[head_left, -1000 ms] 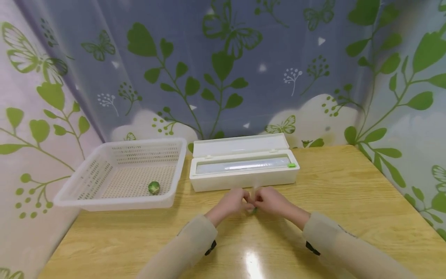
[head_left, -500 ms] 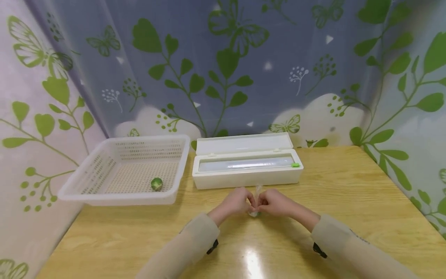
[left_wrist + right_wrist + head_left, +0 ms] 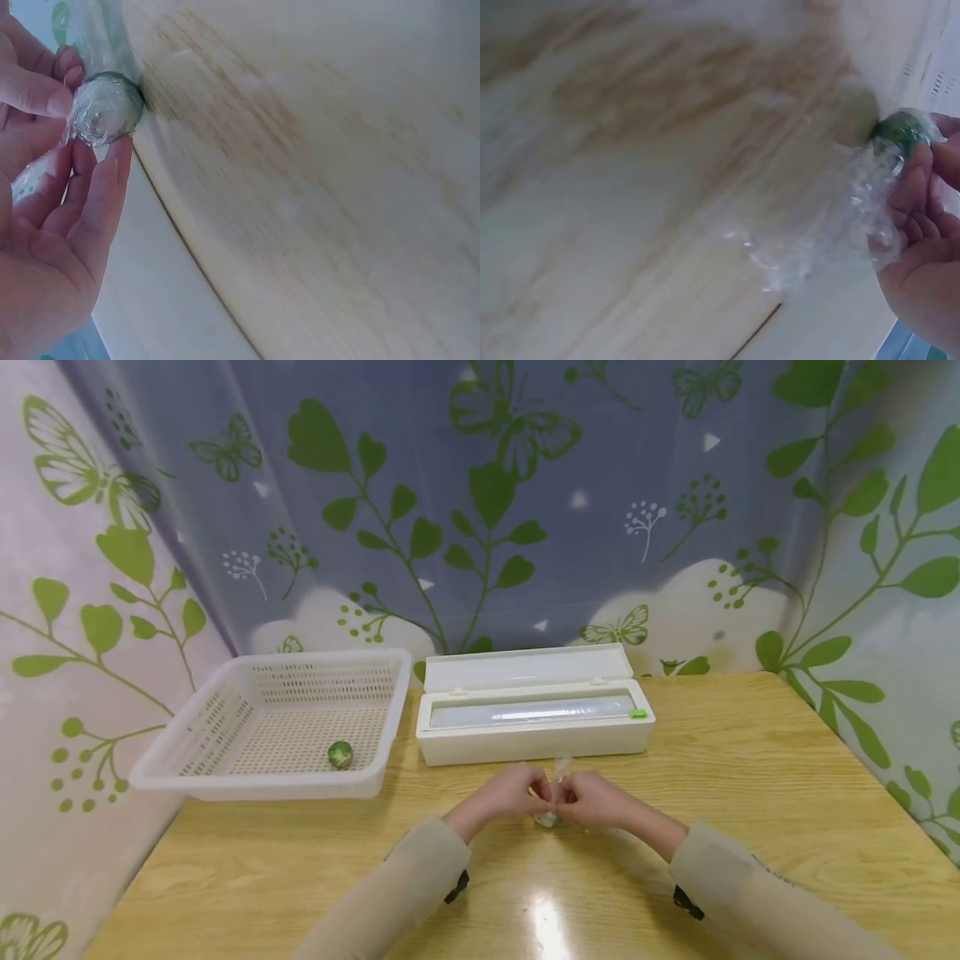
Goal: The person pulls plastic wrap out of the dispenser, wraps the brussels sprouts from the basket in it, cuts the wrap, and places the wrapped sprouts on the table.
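Observation:
A Brussels sprout [image 3: 109, 112] wrapped in clear cling film sits between both hands, low over the table in front of the box. Its wrapped end faces the left wrist view; its green side [image 3: 904, 130] shows in the right wrist view. My left hand [image 3: 510, 792] pinches the wrapped sprout with bent fingers. From the other side my right hand [image 3: 596, 797] grips the sprout and its film, and a loose crumpled film end [image 3: 810, 247] trails beside it. A twist of film [image 3: 561, 767] stands up between the hands. Fingertips partly hide the sprout in the head view.
Behind the hands is a white cling film box [image 3: 536, 745], lid raised, with a film roll [image 3: 525, 712] and a green slider [image 3: 637, 714]. At left a white basket [image 3: 292, 785] holds another Brussels sprout [image 3: 340, 755]. The wooden table [image 3: 750, 793] meets patterned curtains behind.
The head view has shifted slightly. Both hands stay together at the sprout with small finger movements, and the upright film twist and the wrapped sprout below the fingers show more clearly.

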Tool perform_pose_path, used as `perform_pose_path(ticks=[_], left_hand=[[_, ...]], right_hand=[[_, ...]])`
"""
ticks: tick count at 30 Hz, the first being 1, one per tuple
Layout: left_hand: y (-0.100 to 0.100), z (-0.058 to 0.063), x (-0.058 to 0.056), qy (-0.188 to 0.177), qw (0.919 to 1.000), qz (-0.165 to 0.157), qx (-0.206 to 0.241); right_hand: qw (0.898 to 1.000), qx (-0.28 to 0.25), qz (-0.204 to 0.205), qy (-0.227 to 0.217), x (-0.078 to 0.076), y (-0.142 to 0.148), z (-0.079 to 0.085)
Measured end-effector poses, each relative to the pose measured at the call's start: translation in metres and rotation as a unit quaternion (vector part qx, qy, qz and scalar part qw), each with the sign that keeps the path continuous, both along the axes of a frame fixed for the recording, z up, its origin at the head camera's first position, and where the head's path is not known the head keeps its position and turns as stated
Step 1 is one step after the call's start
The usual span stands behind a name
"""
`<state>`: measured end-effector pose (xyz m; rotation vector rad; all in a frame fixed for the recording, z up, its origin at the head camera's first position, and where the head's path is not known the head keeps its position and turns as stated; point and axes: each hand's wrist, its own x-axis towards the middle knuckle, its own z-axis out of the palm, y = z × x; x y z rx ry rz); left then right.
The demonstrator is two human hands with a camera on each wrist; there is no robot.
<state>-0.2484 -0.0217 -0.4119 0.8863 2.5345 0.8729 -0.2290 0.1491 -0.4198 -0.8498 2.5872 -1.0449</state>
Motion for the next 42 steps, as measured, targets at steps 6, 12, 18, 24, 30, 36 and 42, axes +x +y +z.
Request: perform_pose_path(ticks=[6,12,18,24,30,36,42], left_hand=[[0.004,0.002,0.002,0.021,0.9996,0.014,-0.010],[0.007,-0.003,0.002,0.030,0.9985,0.042,-0.017],[0.010,-0.004,-0.004,0.004,0.9984,0.056,-0.001],[0.008,-0.005,-0.002,-0.095,0.9933,0.065,0.001],[0.000,-0.011,0.002,-0.113,0.9886,0.086,0.050],[-0.004,-0.008,-0.008,0.019,0.9955,0.090,0.019],[-0.001,-0.008,-0.011,-0.001,0.9966,0.081,0.015]], right_hand=[[0.998,-0.020,0.000,-0.063,0.000,0.001,-0.001],[0.992,-0.058,-0.016,-0.108,0.000,0.003,0.000],[0.985,-0.082,-0.037,-0.149,0.000,0.006,0.005],[0.982,-0.096,-0.046,-0.154,-0.002,0.006,-0.003],[0.986,-0.105,-0.059,-0.117,-0.001,-0.004,-0.014],[0.991,-0.081,-0.083,-0.070,-0.008,-0.015,-0.013],[0.996,-0.005,-0.089,0.013,-0.014,-0.012,-0.008]])
